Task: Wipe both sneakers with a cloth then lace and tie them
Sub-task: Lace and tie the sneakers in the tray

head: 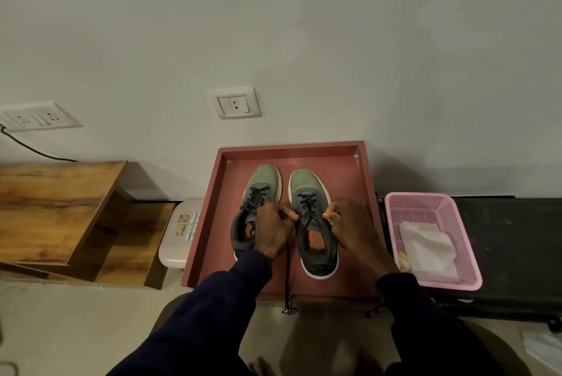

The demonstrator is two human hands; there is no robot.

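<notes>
tray point(343, 170): red, square, raised rim, at the centre of the frame, back edge against the pale wall point(334, 41).
left-of-frame sneaker point(262, 182): upright on its sole in the tray, toe toward the wall; grey-green toe, dark heel, laced up the tongue; heel side partly hidden behind the left grip.
right-of-frame sneaker point(305, 184): just beside the first, same heading; orange insole showing in the opening.
black lace point(308, 203): crossed through the eyelets of the right-of-frame sneaker.
left grip point(273, 231): fingers curled, pinching the black lace at the left side of the top eyelets.
right grip point(351, 231): fingers curled, pinching the black lace at the opposite side of the same collar.
loose lace end point(288, 275): running from under the left grip down the frame, over the tray's front edge.
basket point(392, 204): pink, perforated, just right of the tray, on the black counter point(517, 239).
cloth point(425, 243): white, folded, lying in the basket, apart from both grips.
elsewhere: wooden shelf unit point(60, 193) at left of the frame; pale stool point(175, 249) between it and the tray; socket plate point(237, 103) on the wall above the tray.
</notes>
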